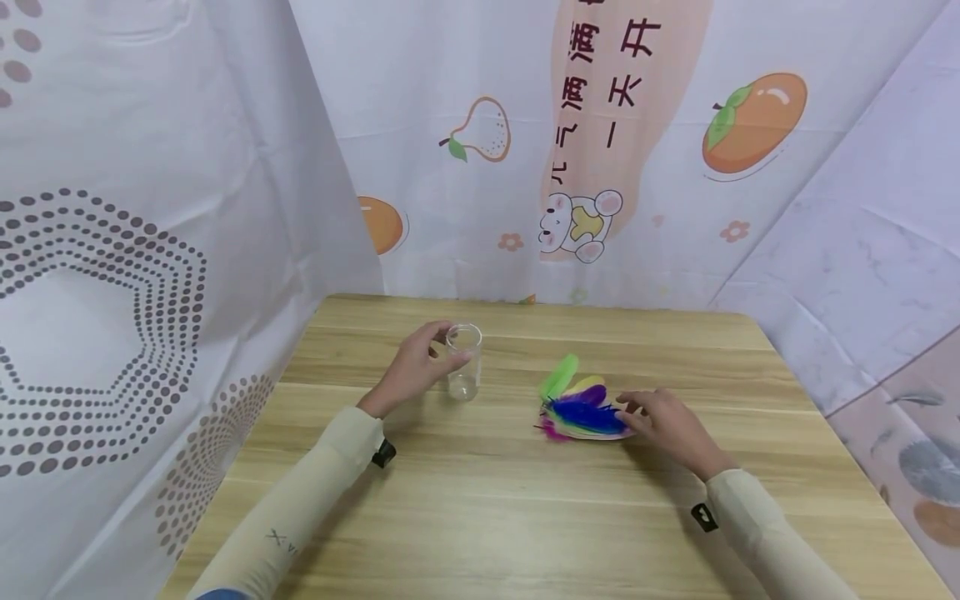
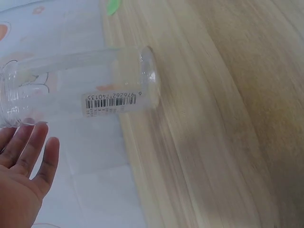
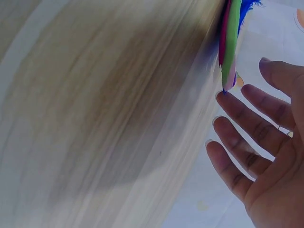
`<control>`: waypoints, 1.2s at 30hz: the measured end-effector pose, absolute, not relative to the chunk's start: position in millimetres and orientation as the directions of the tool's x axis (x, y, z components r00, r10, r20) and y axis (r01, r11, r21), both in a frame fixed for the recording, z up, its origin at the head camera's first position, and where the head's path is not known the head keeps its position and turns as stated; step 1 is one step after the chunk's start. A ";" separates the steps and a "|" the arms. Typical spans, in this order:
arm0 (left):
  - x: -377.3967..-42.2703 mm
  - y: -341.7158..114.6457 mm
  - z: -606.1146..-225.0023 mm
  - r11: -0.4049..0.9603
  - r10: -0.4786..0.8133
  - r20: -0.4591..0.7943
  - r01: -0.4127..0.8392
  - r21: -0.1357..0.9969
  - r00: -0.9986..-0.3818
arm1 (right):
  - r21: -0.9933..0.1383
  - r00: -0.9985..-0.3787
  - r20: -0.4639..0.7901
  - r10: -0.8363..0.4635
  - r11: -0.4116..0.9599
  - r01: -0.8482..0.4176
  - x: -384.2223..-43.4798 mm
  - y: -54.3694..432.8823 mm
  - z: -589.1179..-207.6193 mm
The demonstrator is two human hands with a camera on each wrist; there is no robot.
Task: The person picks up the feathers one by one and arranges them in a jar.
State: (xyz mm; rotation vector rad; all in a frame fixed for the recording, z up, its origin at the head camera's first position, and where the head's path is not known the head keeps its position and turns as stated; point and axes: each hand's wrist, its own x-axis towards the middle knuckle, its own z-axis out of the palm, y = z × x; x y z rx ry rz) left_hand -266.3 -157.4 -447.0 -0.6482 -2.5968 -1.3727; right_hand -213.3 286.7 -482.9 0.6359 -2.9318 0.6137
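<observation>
An empty clear glass jar (image 1: 464, 385) stands upright on the wooden table, left of centre; a barcode label (image 2: 111, 102) shows on its side in the left wrist view. My left hand (image 1: 420, 367) is around the jar's upper part with fingers loosely spread, thumb in front and fingertips near the rim; firm contact cannot be made out. A bunch of colourful feathers (image 1: 588, 417), blue, purple, green, yellow and pink, lies right of the jar. My right hand (image 1: 671, 425) is at the feathers' right end, its relaxed fingers apart and close to their tips (image 3: 229, 78).
The wooden table (image 1: 480, 517) reaches back to a white printed curtain (image 1: 450, 217). Another patterned curtain (image 1: 97, 333) hangs along the left side, and a marbled cloth (image 1: 862, 275) covers the right.
</observation>
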 end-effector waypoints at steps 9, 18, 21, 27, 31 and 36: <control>-261.2 -155.7 -450.6 0.508 0.318 0.304 0.432 0.745 -0.898 | -0.351 -0.894 0.173 -0.414 0.822 -0.449 -213.8 285.6 -486.8; -257.8 -152.0 -447.8 0.508 0.331 0.317 0.451 0.733 -0.889 | -0.282 -0.880 0.171 -0.442 0.834 -0.474 -214.6 283.5 -488.2; -257.5 -151.1 -447.4 0.507 0.338 0.313 0.452 0.734 -0.888 | -0.254 -0.875 0.165 -0.456 0.837 -0.484 -215.3 283.5 -490.3; -256.9 -149.9 -447.4 0.513 0.338 0.303 0.444 0.734 -0.891 | -0.277 -0.882 0.167 -0.441 0.837 -0.472 -216.4 285.1 -494.8; -256.1 -149.8 -446.0 0.515 0.334 0.295 0.436 0.738 -0.895 | -0.316 -0.898 0.170 -0.407 0.840 -0.440 -215.7 285.4 -495.0; -257.0 -150.6 -444.4 0.518 0.332 0.299 0.438 0.735 -0.895 | -0.360 -0.917 0.161 -0.364 0.844 -0.398 -215.5 284.6 -490.4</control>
